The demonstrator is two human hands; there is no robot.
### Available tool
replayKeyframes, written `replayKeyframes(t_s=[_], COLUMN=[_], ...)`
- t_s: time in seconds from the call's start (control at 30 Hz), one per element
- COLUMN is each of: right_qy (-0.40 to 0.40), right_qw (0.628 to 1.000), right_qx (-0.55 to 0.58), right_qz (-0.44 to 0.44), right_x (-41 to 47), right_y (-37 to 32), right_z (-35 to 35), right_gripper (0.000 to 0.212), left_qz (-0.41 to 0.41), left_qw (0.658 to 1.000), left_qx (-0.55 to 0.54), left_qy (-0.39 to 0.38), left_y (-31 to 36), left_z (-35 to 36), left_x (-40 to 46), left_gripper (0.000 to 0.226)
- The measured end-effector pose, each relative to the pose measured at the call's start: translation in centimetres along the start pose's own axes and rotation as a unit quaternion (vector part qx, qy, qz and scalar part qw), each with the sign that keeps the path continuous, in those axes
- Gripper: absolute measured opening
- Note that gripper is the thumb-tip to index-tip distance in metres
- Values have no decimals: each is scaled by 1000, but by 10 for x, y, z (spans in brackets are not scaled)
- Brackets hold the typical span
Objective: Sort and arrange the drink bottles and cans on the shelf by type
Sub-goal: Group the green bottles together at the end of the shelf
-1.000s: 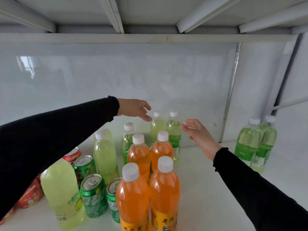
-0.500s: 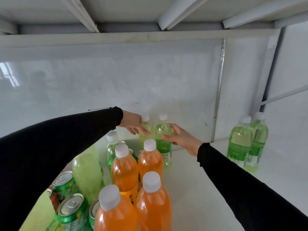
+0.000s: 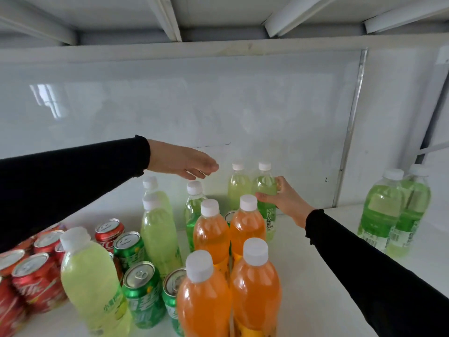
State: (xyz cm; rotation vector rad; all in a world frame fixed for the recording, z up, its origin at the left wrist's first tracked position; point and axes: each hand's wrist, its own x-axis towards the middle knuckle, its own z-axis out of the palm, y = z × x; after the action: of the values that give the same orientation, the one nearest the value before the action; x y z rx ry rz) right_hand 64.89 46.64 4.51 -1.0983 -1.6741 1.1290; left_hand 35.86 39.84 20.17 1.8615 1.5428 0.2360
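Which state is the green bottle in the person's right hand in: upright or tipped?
Upright. The green bottle shows its white cap directly above its body, while the right hand grips its side.

1. Cans [image 3: 36, 271]: front left of the shelf [image 3: 315, 276], with more cans [image 3: 141, 288] to their right.
2. Four bottles [image 3: 255, 288]: two-by-two block, front centre.
3. Bottle pair [image 3: 252, 188]: behind the block, by the back wall [image 3: 218, 105].
4. Two bottles [image 3: 393, 210]: far right, well apart.
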Motion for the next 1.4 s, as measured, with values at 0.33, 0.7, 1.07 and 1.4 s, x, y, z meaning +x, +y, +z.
replayKeyframes(t_s=[0.33, 0.7, 1.07, 1.4], right_qy=[-22, -33, 22, 89], right_qw=[999, 999, 998, 987], right_qx=[24, 12, 58, 92], right_qz=[2, 22, -7, -96], right_x=[-4, -3, -26, -74], right_y=[7, 13, -16, -87], right_z=[3, -1, -8, -25], right_gripper=[64, 70, 64, 75], left_qz=[-65, -78, 35, 195], left_qw=[993, 993, 999, 946], left_qx=[96, 32, -11, -145], left_qy=[-8, -79, 21, 213], left_y=[-34, -20, -6, 52], left_z=[24, 37, 6, -18], left_x=[-23, -9, -35, -76], left_gripper=[85, 60, 34, 53])
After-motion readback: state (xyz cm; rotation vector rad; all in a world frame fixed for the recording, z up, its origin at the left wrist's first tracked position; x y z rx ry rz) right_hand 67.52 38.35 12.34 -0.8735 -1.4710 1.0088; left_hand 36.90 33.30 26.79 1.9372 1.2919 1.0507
